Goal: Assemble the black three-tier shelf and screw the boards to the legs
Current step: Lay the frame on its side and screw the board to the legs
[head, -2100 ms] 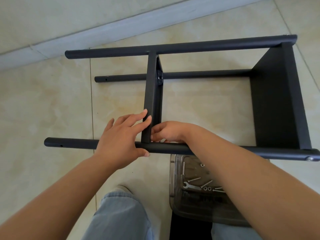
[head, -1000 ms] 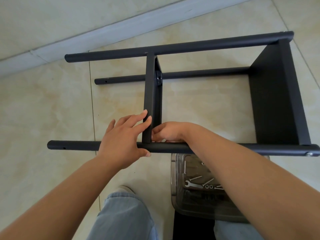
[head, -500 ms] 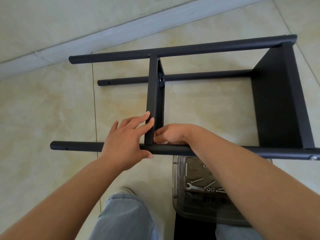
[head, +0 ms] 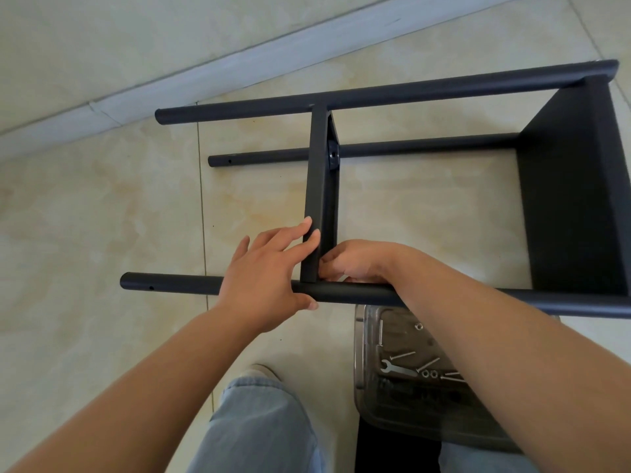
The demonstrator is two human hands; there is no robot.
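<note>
A glossy beige tiled floor (head: pixel 85 233) is bordered by a pale skirting strip (head: pixel 239 59) along the wall. On it, the black three-tier shelf frame (head: pixel 573 206) is laid on its side, its near tubular leg (head: pixel 170 288) cut off at the right edge. The left hand (head: pixel 269 278) is spread flat against the black middle board (head: pixel 317 186), thumb under the leg. The right hand (head: pixel 355 261) is curled at the joint; what it holds cannot be told. A clear plastic box of screws (head: pixel 368 397) is partly hidden by the forearm.

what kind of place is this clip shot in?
Probably a room in a home, with work done on the floor: glossy beige floor tiles meet a pale baseboard along the wall, and the half-built black shelf lies on its side beside a clear plastic box of screws.
</note>
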